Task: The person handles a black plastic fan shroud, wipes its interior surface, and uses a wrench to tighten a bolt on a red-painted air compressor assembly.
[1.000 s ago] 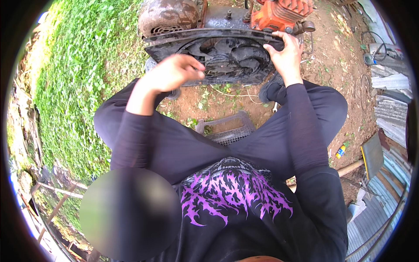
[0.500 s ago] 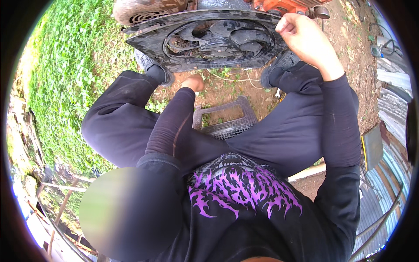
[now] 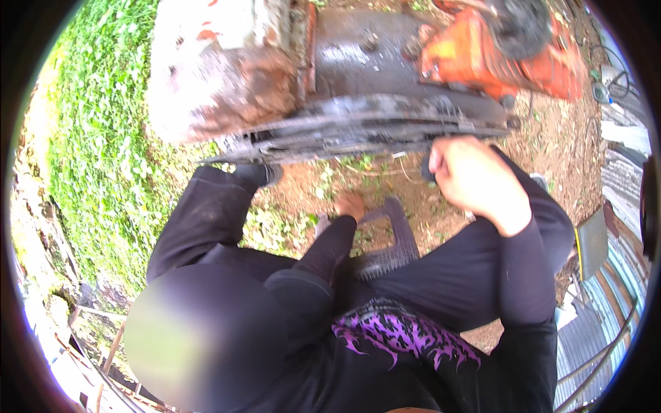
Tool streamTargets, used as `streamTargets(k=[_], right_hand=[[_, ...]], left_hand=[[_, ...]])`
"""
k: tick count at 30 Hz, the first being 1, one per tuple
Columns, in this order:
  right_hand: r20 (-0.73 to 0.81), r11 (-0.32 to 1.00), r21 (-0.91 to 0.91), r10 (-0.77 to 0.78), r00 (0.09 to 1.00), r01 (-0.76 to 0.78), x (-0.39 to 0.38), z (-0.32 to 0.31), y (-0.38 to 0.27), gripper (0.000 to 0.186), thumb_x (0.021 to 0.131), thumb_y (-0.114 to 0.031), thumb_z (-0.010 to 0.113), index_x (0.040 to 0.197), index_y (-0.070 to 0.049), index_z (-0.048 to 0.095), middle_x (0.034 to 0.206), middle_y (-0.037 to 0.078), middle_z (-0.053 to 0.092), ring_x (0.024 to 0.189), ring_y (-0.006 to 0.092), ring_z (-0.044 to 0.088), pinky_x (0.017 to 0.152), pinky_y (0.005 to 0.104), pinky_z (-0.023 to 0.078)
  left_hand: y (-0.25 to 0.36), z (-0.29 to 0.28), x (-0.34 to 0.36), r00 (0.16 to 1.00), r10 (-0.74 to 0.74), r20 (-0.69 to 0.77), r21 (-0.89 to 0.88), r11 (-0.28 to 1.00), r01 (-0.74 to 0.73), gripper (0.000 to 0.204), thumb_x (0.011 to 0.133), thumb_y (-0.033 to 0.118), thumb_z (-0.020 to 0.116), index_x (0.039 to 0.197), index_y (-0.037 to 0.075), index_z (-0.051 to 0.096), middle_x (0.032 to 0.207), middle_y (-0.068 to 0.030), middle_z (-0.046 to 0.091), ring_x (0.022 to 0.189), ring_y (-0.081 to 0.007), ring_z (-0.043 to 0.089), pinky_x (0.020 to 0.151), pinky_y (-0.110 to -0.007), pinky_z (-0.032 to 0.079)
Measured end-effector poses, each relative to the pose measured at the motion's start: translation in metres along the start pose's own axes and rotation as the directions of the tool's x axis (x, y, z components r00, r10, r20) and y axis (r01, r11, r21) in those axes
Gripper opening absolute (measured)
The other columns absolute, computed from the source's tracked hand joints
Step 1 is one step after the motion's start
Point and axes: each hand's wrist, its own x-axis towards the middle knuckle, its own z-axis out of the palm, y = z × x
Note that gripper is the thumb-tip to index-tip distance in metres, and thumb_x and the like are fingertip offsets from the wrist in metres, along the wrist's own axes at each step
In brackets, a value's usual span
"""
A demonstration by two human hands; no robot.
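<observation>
A machine stands in front of me, its dark, flat panel (image 3: 358, 127) seen almost edge-on, smeared by motion. My right hand (image 3: 478, 182) is at the panel's near right edge, fingers curled closed; what they hold, if anything, is hidden. Between my knees my left hand (image 3: 350, 204) hangs low over the ground, below the panel. Its fingers are hidden, so I cannot tell whether it holds something. Just beside it is a grey plastic stool (image 3: 385, 261) with a meshed surface.
Behind the panel are a rusty, pale housing (image 3: 213, 76) at left and an orange machine part (image 3: 461, 55) with a dark wheel (image 3: 521, 27) at right. Grass (image 3: 103, 138) grows on the left. Corrugated sheets (image 3: 620, 168) lie along the right. A thin cord (image 3: 385, 171) lies on the soil.
My view has shifted, showing more of the machine's top. The panel's round opening with curved blades no longer shows. Both hands appear lower in the picture, the left also further right.
</observation>
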Motion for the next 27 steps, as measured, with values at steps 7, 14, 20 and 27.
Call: streamTargets(k=[7,14,20,27], right_hand=[[0.167,0.991,0.04,0.117,0.979,-0.125,0.007,0.0,-0.006,0.016,0.084,-0.006,0.062,0.093,0.002,0.072,0.088,0.027,0.073,0.093,0.0466,0.072,0.082,0.0539,0.056],[0.217,0.993,0.12,-0.041,0.975,0.015,0.01,-0.005,-0.032,0.012,0.08,-0.001,0.061,0.09,0.002,0.067,0.086,0.021,0.071,0.088,0.045,0.071,0.08,0.0523,0.055],[-0.428,0.836,0.076,-0.465,0.775,0.543,0.024,-0.006,-0.077,0.021,0.078,0.003,0.066,0.098,-0.004,0.062,0.094,0.012,0.062,0.093,0.0357,0.063,0.085,0.0463,0.052],[-0.52,0.859,-0.23,-0.506,0.688,0.458,0.069,0.034,-0.09,0.039,0.086,-0.017,0.08,0.121,-0.01,0.063,0.122,0.009,0.067,0.121,0.0319,0.061,0.104,0.0505,0.044]], left_hand=[[0.021,-0.032,-0.02,0.991,0.002,0.132,0.033,0.999,-0.006,0.035,0.109,0.029,0.058,0.135,0.011,0.073,0.139,-0.0137,0.071,0.123,-0.0373,0.072,0.085,-0.048,0.06],[0.02,-0.112,-0.047,0.978,0.022,0.209,-0.147,0.989,0.009,0.033,0.106,0.029,0.061,0.125,0.009,0.08,0.133,-0.0147,0.076,0.121,-0.0317,0.074,0.085,-0.045,0.06],[-0.005,-0.233,-0.101,0.968,0.211,0.137,0.046,0.975,-0.219,0.038,0.098,0.028,0.063,0.126,0.008,0.079,0.131,-0.0196,0.076,0.124,-0.032,0.073,0.093,-0.044,0.059],[-0.047,-0.361,-0.248,0.991,0.107,-0.084,-0.1,0.988,-0.115,0.047,0.095,0.037,0.06,0.117,0.0,0.08,0.126,-0.0238,0.076,0.121,-0.0363,0.073,0.101,-0.047,0.059]])
